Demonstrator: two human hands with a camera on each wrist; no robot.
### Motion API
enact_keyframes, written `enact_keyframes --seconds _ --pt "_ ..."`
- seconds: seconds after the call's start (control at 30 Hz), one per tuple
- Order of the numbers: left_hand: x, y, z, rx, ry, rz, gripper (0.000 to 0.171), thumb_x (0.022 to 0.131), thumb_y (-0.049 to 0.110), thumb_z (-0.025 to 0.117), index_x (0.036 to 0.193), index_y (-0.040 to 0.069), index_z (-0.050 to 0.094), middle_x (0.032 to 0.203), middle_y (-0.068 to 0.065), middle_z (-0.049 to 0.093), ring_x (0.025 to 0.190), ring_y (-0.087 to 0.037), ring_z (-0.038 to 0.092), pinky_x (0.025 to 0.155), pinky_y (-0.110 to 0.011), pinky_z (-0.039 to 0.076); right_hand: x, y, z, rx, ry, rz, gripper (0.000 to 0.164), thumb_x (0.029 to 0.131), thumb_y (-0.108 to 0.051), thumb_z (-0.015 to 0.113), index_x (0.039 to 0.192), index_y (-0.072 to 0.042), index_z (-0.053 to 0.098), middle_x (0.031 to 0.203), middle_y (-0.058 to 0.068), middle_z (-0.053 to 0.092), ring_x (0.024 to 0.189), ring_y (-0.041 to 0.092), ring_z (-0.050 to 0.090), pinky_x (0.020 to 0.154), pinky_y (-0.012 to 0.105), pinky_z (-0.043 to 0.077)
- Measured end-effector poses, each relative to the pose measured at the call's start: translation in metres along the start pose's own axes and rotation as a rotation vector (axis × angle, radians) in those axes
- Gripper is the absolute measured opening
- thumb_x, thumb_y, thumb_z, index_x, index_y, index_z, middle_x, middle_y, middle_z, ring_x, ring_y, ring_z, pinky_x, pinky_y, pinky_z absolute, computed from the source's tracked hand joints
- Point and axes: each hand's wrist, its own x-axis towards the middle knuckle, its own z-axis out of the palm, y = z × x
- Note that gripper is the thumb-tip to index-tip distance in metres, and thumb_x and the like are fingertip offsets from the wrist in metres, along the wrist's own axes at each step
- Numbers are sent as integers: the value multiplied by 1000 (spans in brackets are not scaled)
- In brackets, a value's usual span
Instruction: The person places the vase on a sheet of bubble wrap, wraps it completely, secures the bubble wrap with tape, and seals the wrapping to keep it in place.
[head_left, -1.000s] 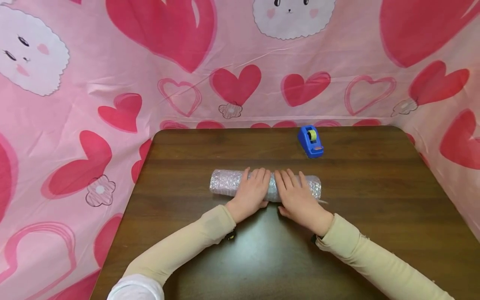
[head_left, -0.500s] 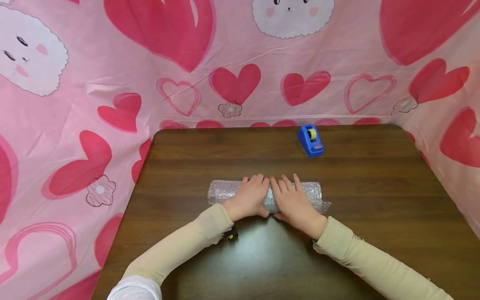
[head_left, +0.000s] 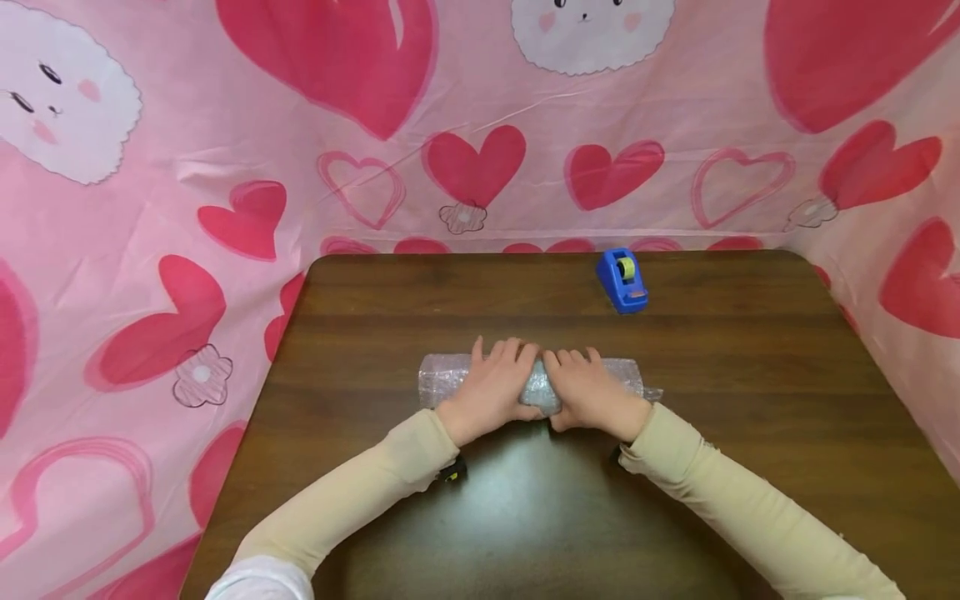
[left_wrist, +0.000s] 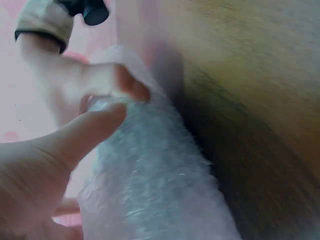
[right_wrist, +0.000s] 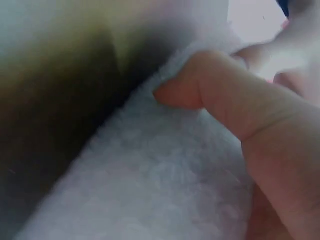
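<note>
A roll of clear bubble wrap [head_left: 540, 390] lies sideways across the table, with something pale blue-green showing through its middle. My left hand [head_left: 489, 387] grips it left of centre, fingers over the top and thumb on the near side. Close beside it, my right hand [head_left: 592, 392] holds the right half the same way. In the left wrist view, both thumbs press on the bubble wrap [left_wrist: 155, 175] almost tip to tip. The right thumb [right_wrist: 225, 90] bends against the wrap in the right wrist view. A loose flap sticks out at the roll's right end.
A blue tape dispenser [head_left: 624, 282] with a yellowish roll of tape stands toward the back of the brown wooden table [head_left: 420, 300]. Pink fabric [head_left: 540, 183] printed with hearts hangs behind the table and at both sides.
The roll came toward me between the first two frames, then went slightly away again. Both hands travelled with it, and the right fingers have curled more over the top.
</note>
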Motion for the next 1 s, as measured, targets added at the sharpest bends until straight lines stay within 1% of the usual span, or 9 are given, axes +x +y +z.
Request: enact_keyframes --seconds 0.07,0.17,0.3,0.47,0.57,0.67,0.73,0.87,1.0 --pt "-2 1 2 64 38 44 83 83 54 85 144 8 52 138 -12 58 128 -31 57 113 -72 32 4 5 -4 59 -65 24 78 67 -32 92 125 3 54 108 17 64 100 37 62 95 66 47" --pt "-5 4 9 181 49 96 88 84 52 83 149 4 48 143 -15 57 132 -30 56 113 -73 31 10 12 -9 128 -162 44 78 69 -32 92 126 2 52 112 17 64 103 37 62 94 64 47" --pt "-5 8 21 289 48 83 104 78 58 86 155 3 41 149 -16 53 137 -29 53 114 -73 30 16 16 -16 161 -263 63 85 72 -33 92 135 4 48 124 20 64 112 39 61 97 64 45" --pt "2 12 29 341 123 67 106 71 61 90 148 2 47 140 -15 58 130 -29 56 114 -73 30 20 19 -18 163 -287 66 80 73 -34 91 132 2 50 118 16 66 105 36 62 96 63 46" --pt "6 13 32 387 170 64 106 67 61 92 144 3 50 135 -13 60 125 -28 58 113 -73 30 20 20 -18 180 -282 80 80 75 -35 89 134 3 50 122 17 65 109 39 61 102 67 42" --pt "9 13 34 429 195 62 104 65 60 93 142 3 52 130 -12 62 121 -28 60 112 -73 32 16 19 -18 172 -246 90 88 76 -36 88 142 6 47 132 23 60 121 45 57 109 74 33" --pt "12 11 35 437 190 53 102 66 59 93 142 4 52 129 -11 63 120 -27 61 112 -73 32 11 16 -18 137 -187 77 95 77 -36 87 148 8 43 140 27 56 129 49 52 111 76 29" --pt "18 6 32 398 135 27 102 68 59 93 144 4 51 131 -10 62 121 -27 61 113 -72 33 -2 6 -17 1 6 24 102 78 -38 90 152 11 40 145 30 53 136 50 49 112 74 31" --pt "26 1 27 313 76 -3 103 66 58 94 144 4 52 131 -11 63 120 -28 61 113 -72 33 -12 -5 -12 -142 178 9 107 71 -41 96 150 10 44 141 29 55 134 49 51 111 71 35"
